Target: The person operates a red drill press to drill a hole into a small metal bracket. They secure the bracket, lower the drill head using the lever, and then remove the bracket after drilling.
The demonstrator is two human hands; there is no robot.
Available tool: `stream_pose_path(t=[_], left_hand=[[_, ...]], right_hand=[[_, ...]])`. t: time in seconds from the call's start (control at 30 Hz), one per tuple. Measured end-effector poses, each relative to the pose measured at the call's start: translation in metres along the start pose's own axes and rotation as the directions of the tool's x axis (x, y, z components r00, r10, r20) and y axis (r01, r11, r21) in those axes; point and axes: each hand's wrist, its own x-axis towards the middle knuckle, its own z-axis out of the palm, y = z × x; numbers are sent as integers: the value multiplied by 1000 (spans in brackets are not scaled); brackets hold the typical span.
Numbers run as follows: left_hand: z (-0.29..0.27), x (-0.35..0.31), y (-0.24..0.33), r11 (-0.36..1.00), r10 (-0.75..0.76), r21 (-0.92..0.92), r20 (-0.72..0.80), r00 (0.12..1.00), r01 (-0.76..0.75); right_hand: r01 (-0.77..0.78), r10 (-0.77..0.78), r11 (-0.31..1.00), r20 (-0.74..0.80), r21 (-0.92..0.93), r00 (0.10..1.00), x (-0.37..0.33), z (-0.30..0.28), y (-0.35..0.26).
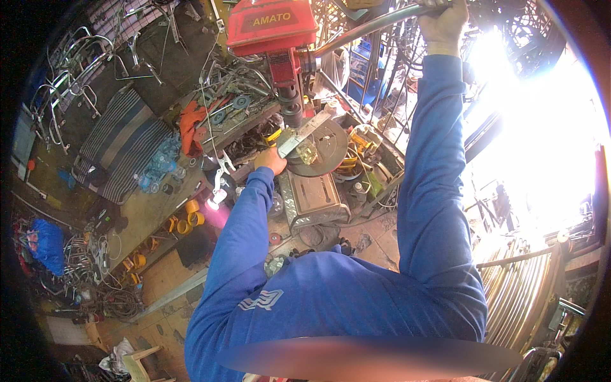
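A red drill press (273, 28) stands in front of me, its dark chuck (291, 108) pointing down over a round metal table (328, 149). Across that table, slanting up to the right, lies a flat metal bar (305, 132). My left hand (270, 161) is closed round the bar's near left end. A yellowish block (308, 153) rests under or against the bar; its kind is unclear. Up at the right, my right hand (445, 24) is wrapped round the end of a long curved metal lever (375, 24) that runs to the press head. The drill tip is hard to make out.
Left of the press runs a workbench (238, 130) with metal parts and an orange cloth (191, 127). A white clamp lamp (219, 184) glows near my left forearm. A parts tray (375, 149) sits right of the table; metal rods (519, 286) lie at the right.
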Motion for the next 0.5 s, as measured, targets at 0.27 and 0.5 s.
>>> stream_pose_path(t=[0.27,0.5], left_hand=[[4,5,-3,1000,-12,13,-7,1000,12],[1,3,-1,1000,-23,-14,5,1000,23]], right_hand=[[41,-42,998,-31,-39,999,0,-2,0],[-25,25,999,4,22,1000,3,-10,0]])
